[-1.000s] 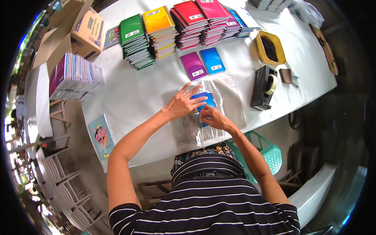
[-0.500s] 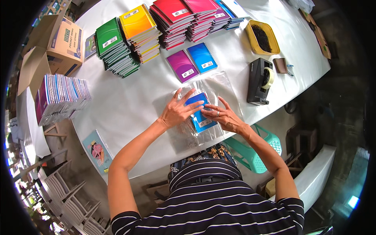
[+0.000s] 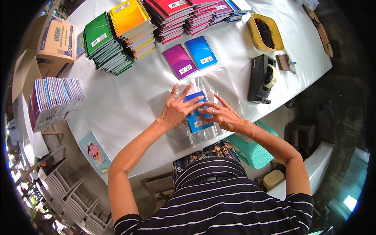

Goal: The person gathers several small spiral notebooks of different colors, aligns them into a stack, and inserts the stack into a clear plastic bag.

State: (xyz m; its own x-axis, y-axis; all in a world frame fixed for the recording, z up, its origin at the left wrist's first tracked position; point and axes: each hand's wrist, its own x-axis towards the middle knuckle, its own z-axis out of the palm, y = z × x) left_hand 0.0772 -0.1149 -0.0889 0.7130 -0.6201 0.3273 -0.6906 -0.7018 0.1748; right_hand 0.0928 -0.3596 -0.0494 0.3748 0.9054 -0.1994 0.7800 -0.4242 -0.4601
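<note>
A spiral notebook with a blue cover (image 3: pixel 194 120) lies at the table's near edge, in or under a clear plastic wrapper (image 3: pixel 222 80) that spreads out around it. My left hand (image 3: pixel 175 107) rests on its left side, fingers apart and stretched across the cover. From the right, my right hand (image 3: pixel 224 116) lays its spread fingers on the same cover, fingertips close to those of the left. Neither hand grips anything. Just beyond lie a purple notebook (image 3: pixel 177 58) and another blue notebook (image 3: pixel 199 48), side by side.
Stacks of green notebooks (image 3: pixel 98 33), yellow notebooks (image 3: pixel 130 16) and red notebooks (image 3: pixel 169 7) stand at the back. Right are a tape dispenser (image 3: pixel 258 78) and a yellow tray (image 3: pixel 254 23). Left are wrapped notebooks (image 3: pixel 58 94), a cardboard box (image 3: pixel 56 41) and a teal notebook (image 3: pixel 92 147).
The view has shifted slightly. Both hands stay on the blue notebook, and their fingers have moved only a little over its cover.
</note>
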